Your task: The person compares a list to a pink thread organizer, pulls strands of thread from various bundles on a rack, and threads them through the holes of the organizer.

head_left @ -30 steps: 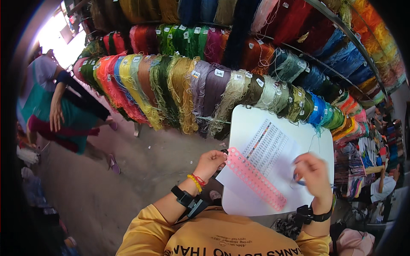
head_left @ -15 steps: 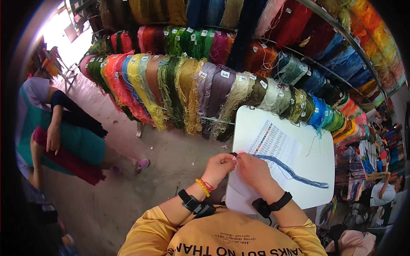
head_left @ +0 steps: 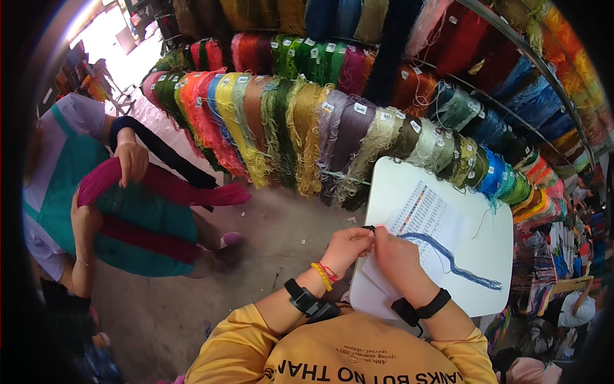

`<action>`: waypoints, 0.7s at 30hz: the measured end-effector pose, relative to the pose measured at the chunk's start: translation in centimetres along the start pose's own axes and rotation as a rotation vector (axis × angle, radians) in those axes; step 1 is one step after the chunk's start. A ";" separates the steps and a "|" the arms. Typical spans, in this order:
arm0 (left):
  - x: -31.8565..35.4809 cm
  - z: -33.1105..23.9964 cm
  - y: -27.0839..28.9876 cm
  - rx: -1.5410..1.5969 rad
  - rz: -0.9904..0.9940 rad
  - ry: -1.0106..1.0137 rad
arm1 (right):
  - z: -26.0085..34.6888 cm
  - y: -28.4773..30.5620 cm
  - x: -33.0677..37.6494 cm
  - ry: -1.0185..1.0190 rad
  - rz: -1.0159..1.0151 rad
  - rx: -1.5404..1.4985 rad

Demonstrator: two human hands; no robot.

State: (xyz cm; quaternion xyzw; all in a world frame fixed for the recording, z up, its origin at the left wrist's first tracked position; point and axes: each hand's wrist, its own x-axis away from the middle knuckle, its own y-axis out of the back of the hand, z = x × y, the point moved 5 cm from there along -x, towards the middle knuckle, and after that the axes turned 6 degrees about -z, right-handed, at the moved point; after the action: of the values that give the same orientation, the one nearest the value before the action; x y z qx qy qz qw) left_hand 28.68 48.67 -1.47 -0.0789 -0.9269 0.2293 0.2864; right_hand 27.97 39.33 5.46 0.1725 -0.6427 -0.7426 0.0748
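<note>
Many yarn hanks (head_left: 300, 121) above white table (head_left: 492, 275)

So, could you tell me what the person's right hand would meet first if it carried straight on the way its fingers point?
The right hand points up and left, at the left hand. The two already meet at the fingertips over the white board's edge, so it would likely press into that hand first.

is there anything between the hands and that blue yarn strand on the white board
Nothing visible does. The left hand and right hand meet at the near end of the blue yarn strand, which trails across the printed sheet on the white board. Whether the fingers actually pinch it cannot be told.
</note>
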 end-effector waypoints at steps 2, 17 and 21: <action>0.1 -0.1 0.1 0.004 0.015 0.015 | 0.1 0.2 0.1 0.019 -0.016 0.006; 0.1 0.5 -0.2 -0.053 0.075 -0.029 | -0.7 0.8 0.2 -0.098 0.025 -0.129; 0.4 0.2 -0.5 -0.199 0.025 -0.118 | -2.2 -0.4 0.2 -0.206 -0.006 -0.313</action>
State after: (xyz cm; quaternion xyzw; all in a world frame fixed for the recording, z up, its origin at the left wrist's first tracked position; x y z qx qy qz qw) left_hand 28.24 48.27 -1.21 -0.1052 -0.9593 0.1438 0.2192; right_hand 28.64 37.28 4.78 0.0837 -0.5230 -0.8476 0.0321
